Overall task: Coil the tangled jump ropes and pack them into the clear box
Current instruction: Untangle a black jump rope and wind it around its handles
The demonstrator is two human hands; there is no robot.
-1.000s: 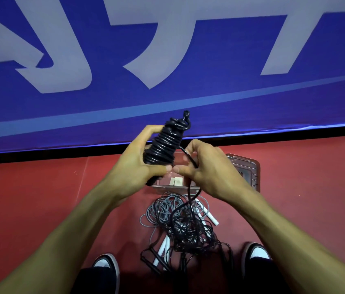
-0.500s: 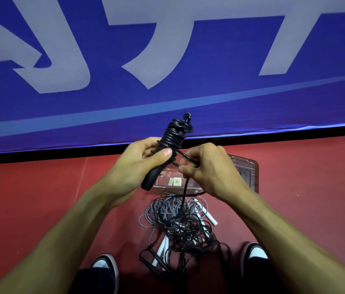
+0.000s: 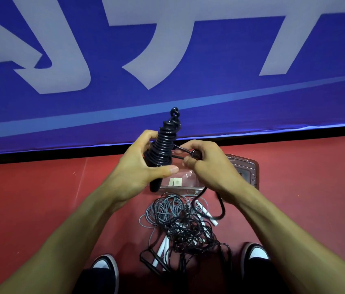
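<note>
Left hand (image 3: pixel 137 172) grips black coiled rope (image 3: pixel 163 145), long axis upright.

We are viewing through a single wide-angle head-worn camera, looking forward and steeply down. It is sitting close to both hands at frame centre, with shoe toes (image 3: pixel 105 264) at the bottom edge and a blue banner (image 3: pixel 209 49) filling the upper half. No second view is sharing the scene.
</note>
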